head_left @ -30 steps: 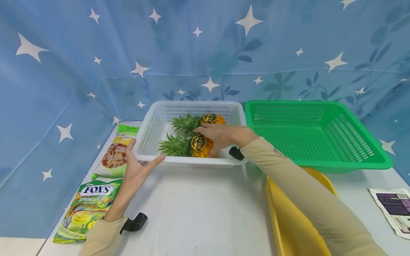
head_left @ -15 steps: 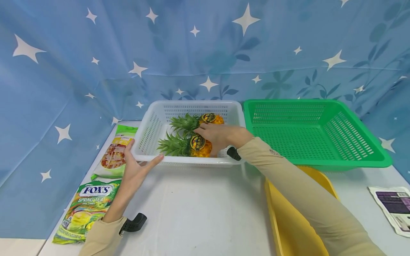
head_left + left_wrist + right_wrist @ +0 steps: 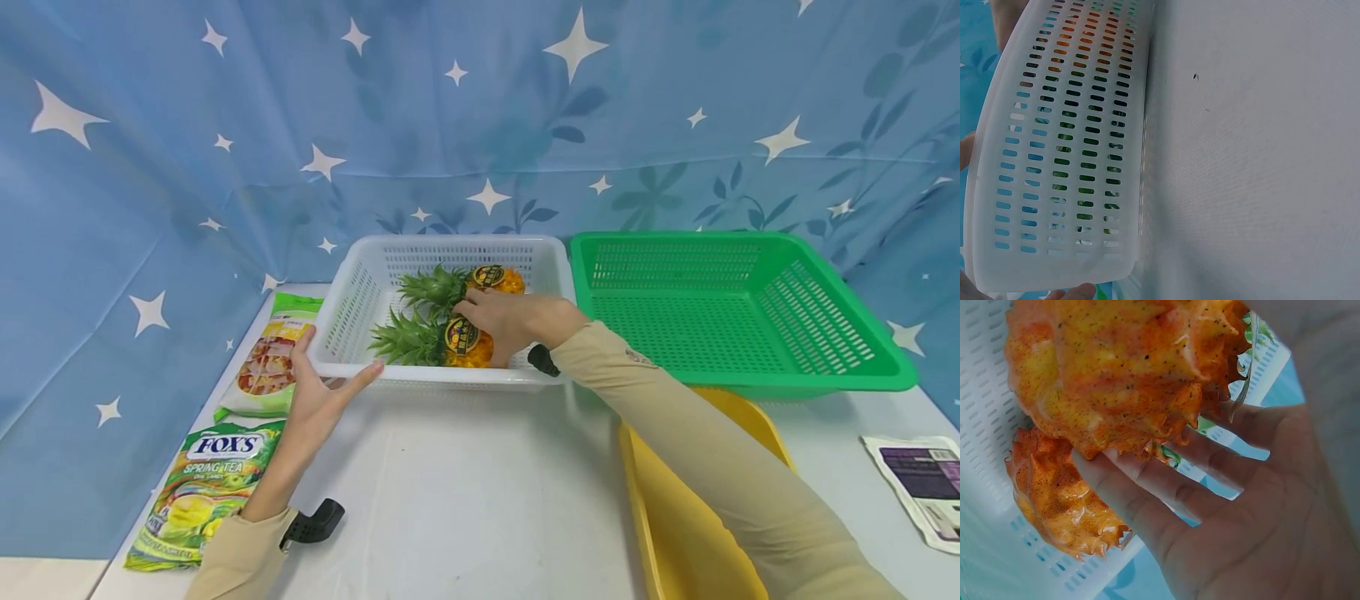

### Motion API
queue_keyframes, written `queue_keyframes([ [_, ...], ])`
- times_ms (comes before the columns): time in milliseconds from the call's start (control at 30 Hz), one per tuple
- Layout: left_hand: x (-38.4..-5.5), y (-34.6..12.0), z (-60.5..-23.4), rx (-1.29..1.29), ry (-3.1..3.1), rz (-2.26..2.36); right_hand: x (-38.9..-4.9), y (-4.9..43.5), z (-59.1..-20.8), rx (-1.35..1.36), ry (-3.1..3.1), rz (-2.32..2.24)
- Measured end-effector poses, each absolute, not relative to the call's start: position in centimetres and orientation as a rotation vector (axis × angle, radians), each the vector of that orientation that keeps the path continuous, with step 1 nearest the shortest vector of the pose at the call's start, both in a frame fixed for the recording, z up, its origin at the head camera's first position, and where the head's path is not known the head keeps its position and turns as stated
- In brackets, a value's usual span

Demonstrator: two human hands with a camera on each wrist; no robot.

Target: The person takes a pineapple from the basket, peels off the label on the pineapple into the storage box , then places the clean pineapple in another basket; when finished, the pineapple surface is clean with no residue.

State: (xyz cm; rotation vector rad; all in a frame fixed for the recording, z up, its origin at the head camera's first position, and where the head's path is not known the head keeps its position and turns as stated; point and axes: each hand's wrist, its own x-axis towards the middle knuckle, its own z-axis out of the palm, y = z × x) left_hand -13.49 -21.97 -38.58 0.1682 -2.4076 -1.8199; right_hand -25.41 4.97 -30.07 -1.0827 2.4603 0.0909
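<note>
Two orange pineapples with spiky green leaves and round black-and-gold labels lie side by side in a white slotted basket (image 3: pixel 442 374). My right hand (image 3: pixel 517 321) reaches in and grips the front pineapple (image 3: pixel 472 353), its fingers between the two fruits and its thumb on the near side. In the right wrist view the fingers (image 3: pixel 1166 487) run under the front pineapple (image 3: pixel 1129 375), beside the rear pineapple (image 3: pixel 1063 494). My left hand (image 3: pixel 318 408) holds the basket's front left corner, thumb on the front rim and fingers at the left side.
A green basket (image 3: pixel 750 382) stands against the white one on the right. Before it sits a yellow bin (image 3: pixel 675 517), partly under my right forearm. Two bags, one labelled FOX'S (image 3: pixel 206 500), the other with a food picture (image 3: pixel 270 358), lie left. A flat packet (image 3: pixel 918 483) lies far right.
The head view has shifted slightly. My right wrist has edged a little to the left over the front pineapple. My left hand keeps its place on the basket corner.
</note>
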Motion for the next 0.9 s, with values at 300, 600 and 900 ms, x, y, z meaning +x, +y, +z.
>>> queue_keyframes([
  [300,-13.4,-21.8,-38.5,0.203,-2.403,-1.835,-25.2,4.8,-29.7,-1.122,2.486,0.115],
  [600,-13.4,-21.8,-38.6,0.202,-2.409,-1.809,-25.1,5.1,-28.5,-1.223,2.528,0.138],
  [900,-13.3,-21.6,-38.7,0.198,-2.376,-1.807,-23.0,6.5,-24.1,-1.263,2.604,0.122],
])
